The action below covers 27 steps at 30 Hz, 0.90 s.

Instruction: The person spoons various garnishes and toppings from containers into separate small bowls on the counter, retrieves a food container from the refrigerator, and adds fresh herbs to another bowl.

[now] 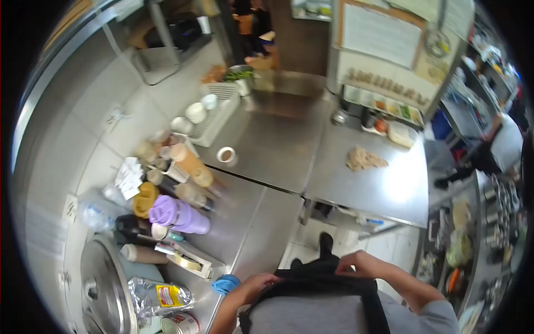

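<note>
"Where's the apron [320, 283]?"
"At the waist — left hand [260, 283] and right hand [359, 264] touch it, both half-curled; whether they grip it, I can't tell"
"Nearby?"
"Blue cloth [225, 284] by the left hand — cup [226, 155] farther off, on the counter [272, 147]"

The one view looks from the wearer's head, facing forward and steeply down. A round, wide lens darkens the corners and bends straight edges. The torso [311, 314], left hand [260, 284] and right hand [359, 264] sit nearest. The counter [272, 133] spreads beyond, with wall [55, 133] left, shelves [481, 222] right and board [381, 36] far.
</note>
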{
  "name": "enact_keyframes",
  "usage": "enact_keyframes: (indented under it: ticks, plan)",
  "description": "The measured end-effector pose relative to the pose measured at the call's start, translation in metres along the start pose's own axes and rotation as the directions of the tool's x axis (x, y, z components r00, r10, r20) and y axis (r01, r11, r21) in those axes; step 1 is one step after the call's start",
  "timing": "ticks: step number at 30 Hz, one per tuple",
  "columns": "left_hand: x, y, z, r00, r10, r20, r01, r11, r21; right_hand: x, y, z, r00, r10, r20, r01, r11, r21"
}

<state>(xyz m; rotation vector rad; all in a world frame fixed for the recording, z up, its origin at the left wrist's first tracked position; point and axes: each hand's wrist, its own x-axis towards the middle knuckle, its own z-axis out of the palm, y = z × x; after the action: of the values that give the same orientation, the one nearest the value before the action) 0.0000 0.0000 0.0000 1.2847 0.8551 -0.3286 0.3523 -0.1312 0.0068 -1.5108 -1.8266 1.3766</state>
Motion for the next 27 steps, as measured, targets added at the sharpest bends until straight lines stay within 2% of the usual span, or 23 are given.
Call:
enact_keyframes:
  ticks: [2,3,5,6,8,9,11,13,14,15,17,18,20,21,23,24,25,26,27]
  plan:
    - [0.002,-0.002,0.018,0.979,0.199,-0.043,-0.193,0.975,0.112,0.000,0.005,-0.018,0.971,0.099,0.218,-0.106,0.994,0.020]
    - [0.009,-0.021,-0.001,0.964,0.251,-0.086,-0.238,0.962,0.137,0.024,-0.017,-0.031,0.977,0.066,0.201,-0.061,0.998,-0.034]
    - [0.054,-0.094,0.007,0.882,0.423,-0.208,-0.398,0.905,0.151,0.038,-0.024,-0.038,0.932,0.107,0.347,-0.071,0.991,-0.116]
    - [0.063,-0.101,0.010,0.871,0.432,-0.235,-0.404,0.901,0.158,0.045,-0.025,-0.041,0.901,0.087,0.424,-0.026,0.988,-0.149]
    - [0.080,-0.105,0.008,0.926,0.306,-0.222,-0.307,0.951,0.029,0.061,-0.038,-0.044,0.928,0.029,0.370,0.055,0.975,-0.213]
    - [0.088,-0.108,0.002,0.919,0.311,-0.242,-0.312,0.950,0.035,0.068,-0.044,-0.043,0.950,-0.017,0.312,0.101,0.962,-0.255]
    - [0.099,-0.112,-0.009,0.909,0.387,-0.153,-0.359,0.915,0.184,0.087,-0.053,-0.039,0.942,-0.040,0.335,0.126,0.962,-0.240]
    - [0.087,-0.090,-0.013,0.900,0.402,-0.166,-0.369,0.908,0.196,0.099,-0.065,-0.031,0.942,-0.052,0.330,0.070,0.997,-0.042]
    - [0.078,-0.074,-0.015,0.893,0.415,-0.173,-0.380,0.902,0.203,0.102,-0.061,-0.029,0.908,0.006,0.418,0.034,0.996,-0.087]
    - [0.067,-0.056,-0.015,0.892,0.418,-0.173,-0.382,0.901,0.204,0.103,-0.056,-0.027,0.909,0.006,0.417,0.035,0.995,-0.090]
    - [0.045,-0.013,-0.014,0.821,0.543,-0.178,-0.442,0.801,0.403,0.102,-0.043,-0.030,0.895,0.044,0.443,0.020,0.990,-0.138]
    - [0.039,0.008,-0.014,0.818,0.545,-0.185,-0.443,0.802,0.401,0.101,-0.034,-0.035,0.893,0.044,0.448,0.023,0.989,-0.143]
    - [0.037,0.043,-0.013,0.866,0.480,-0.144,-0.409,0.843,0.350,0.097,-0.010,-0.049,0.953,0.127,0.274,-0.074,0.978,-0.195]
    - [0.045,0.054,-0.014,0.865,0.479,-0.149,-0.407,0.844,0.349,0.097,0.008,-0.052,0.953,0.124,0.278,-0.070,0.978,-0.196]
    - [0.068,0.074,-0.012,0.899,0.437,-0.029,-0.433,0.897,0.088,0.093,0.048,-0.056,0.949,0.314,0.007,-0.284,0.868,-0.408]
    - [0.081,0.082,-0.011,0.898,0.439,-0.037,-0.435,0.897,0.085,0.090,0.055,-0.061,0.931,0.364,0.020,-0.321,0.845,-0.428]
    - [0.096,0.090,-0.012,0.905,0.424,0.037,-0.425,0.894,0.145,0.088,0.060,-0.066,0.932,0.362,0.023,-0.317,0.843,-0.435]
    - [0.110,0.099,-0.015,0.908,0.405,0.112,-0.420,0.884,0.207,0.084,0.063,-0.073,0.939,0.327,0.108,-0.278,0.905,-0.322]
    - [0.121,0.106,-0.018,0.906,0.408,0.112,-0.423,0.882,0.206,0.080,0.060,-0.079,0.941,0.282,0.188,-0.246,0.949,-0.195]
